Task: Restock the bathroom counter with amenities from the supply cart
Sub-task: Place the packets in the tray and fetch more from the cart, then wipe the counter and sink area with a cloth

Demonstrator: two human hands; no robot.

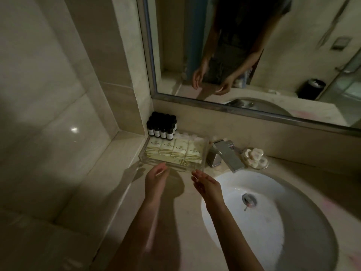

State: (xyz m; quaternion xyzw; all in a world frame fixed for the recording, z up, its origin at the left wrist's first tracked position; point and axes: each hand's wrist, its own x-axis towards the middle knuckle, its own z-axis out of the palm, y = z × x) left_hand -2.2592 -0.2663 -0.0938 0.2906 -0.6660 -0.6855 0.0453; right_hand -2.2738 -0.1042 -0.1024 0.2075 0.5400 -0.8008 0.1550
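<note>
1. We find the clear tray (142,155) on the counter (175,212), at ten o'clock from the sink (273,222); it is filled with a row of cream packets (175,151).
2. A cluster of dark bottles (162,127) stands at twelve o'clock of the tray, tight in the wall corner; a small dish of round soaps (255,155) sits at three o'clock of the faucet (224,155).
3. Our left hand (156,180) and right hand (207,184) hover at six o'clock of the tray, palms facing, fingers loosely spread and holding nothing; we cannot tell whether the fingertips touch its front edge.
4. We judge the restocking nearly done; tray, bottles and soaps look supplied; what remains seems to be squaring the tray; the supply cart is out of view, so we cannot say whether more is to come.
</note>
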